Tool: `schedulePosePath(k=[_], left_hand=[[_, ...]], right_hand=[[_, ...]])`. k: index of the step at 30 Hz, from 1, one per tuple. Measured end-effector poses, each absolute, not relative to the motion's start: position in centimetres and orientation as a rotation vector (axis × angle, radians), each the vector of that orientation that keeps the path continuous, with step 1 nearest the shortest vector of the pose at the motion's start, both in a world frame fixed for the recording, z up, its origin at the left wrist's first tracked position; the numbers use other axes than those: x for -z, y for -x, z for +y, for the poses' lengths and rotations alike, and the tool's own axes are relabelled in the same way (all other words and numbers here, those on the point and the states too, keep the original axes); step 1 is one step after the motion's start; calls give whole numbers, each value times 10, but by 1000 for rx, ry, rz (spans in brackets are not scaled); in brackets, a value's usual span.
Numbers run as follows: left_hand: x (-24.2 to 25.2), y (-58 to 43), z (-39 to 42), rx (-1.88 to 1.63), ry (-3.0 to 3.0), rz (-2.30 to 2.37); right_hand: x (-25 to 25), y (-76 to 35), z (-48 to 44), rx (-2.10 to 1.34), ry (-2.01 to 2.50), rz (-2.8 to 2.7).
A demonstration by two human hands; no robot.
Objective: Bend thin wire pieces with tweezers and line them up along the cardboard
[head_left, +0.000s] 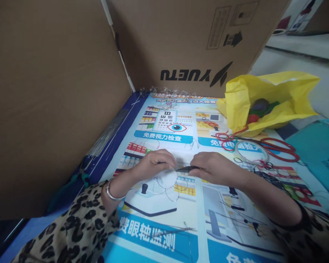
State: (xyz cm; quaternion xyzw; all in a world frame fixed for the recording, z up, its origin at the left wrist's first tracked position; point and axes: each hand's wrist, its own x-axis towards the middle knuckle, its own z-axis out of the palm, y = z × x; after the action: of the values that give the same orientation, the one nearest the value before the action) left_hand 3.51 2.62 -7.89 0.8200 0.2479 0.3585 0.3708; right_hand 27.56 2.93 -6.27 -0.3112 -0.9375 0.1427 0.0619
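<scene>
My left hand [156,162] is closed in a pinch on a thin wire piece bent into several petal-like loops [178,195], which hang below the fingers. My right hand [215,168] is closed around dark, pointed pliers [185,169]. The pliers' tip points left and meets the wire at my left fingertips; whether the jaws clamp it is too small to tell. Both hands are over a printed poster sheet [201,212] that covers the table.
Cardboard panels [153,44] wall off the left and back. Bent wire pieces [170,93] lie at the back, straight wires [106,135] at left. On the right are a yellow bag [290,109], red-handled scissors [286,157], red cord [226,140] and a wire coil [237,148].
</scene>
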Motion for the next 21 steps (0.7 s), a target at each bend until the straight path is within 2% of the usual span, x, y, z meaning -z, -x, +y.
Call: schedulePosePath(k=[11,21], left_hand=[[86,-37,26,-850,-2340,751],[86,-39,25,-838,-2414,791]], right_hand=[[61,-270,24,25,980,-2915],[62,-268,22,219,902,-2898]])
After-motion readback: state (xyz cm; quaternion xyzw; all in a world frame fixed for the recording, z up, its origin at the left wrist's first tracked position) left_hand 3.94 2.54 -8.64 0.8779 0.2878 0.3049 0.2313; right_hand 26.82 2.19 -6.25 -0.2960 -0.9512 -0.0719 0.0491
